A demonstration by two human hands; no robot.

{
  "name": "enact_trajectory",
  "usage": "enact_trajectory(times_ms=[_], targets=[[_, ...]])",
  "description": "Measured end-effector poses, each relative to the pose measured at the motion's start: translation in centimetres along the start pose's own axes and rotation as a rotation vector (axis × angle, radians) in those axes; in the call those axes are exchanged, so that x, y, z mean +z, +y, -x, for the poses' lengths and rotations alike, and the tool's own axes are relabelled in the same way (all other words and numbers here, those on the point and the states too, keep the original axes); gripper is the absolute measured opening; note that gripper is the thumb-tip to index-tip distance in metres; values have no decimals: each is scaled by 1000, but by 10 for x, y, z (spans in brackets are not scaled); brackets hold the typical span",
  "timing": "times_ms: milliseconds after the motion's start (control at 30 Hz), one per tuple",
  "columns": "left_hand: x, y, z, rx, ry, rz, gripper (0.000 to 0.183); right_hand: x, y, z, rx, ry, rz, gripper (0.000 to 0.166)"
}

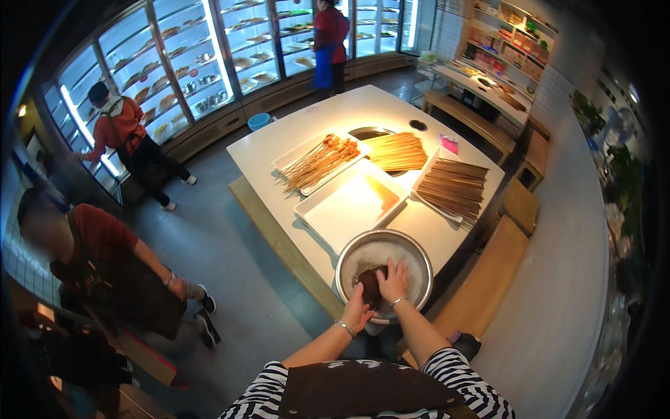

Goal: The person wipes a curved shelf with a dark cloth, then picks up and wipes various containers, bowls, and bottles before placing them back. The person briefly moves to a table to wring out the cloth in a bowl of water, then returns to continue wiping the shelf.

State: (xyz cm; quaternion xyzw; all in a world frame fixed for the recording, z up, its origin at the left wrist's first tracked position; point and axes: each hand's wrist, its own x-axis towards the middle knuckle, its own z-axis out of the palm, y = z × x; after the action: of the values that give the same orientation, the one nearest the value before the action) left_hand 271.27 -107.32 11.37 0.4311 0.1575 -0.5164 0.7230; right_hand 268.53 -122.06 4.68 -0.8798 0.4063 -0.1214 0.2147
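Observation:
A round metal basin with cloudy, foamy water stands at the near corner of the white table. In it is a dark brown, wet-looking thing, perhaps a cloth or sponge. My left hand touches its left side at the basin's near rim, fingers apart. My right hand lies on its right side with spread fingers. Beyond the basin sits a white tray with a reddish stain. Further back are skewered pieces of food on a tray, a pile of pale sticks and dark brown sticks on another tray.
A wooden bench runs along the table's right side, another along its left. A person in a dark apron is at the left; two more people stand by the lit glass-door fridges. A blue bucket stands behind the table.

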Motion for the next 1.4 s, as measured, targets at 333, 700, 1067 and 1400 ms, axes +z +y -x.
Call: enact_trajectory(times_ms=[333,700,1067,1400], targets=[[-13,-20,-71,-72,101,-1,78,15,17,-17,-626,-384,405,45],[20,-42,-123,-110,76,299,58,5,49,-25,-148,-704,-890,35],[15,-48,-136,21,-89,361,27,-32,31,-23,-524,-254,-259,30],[52,-14,-64,50,158,65,49,-1,75,-46,-519,-114,89,51]])
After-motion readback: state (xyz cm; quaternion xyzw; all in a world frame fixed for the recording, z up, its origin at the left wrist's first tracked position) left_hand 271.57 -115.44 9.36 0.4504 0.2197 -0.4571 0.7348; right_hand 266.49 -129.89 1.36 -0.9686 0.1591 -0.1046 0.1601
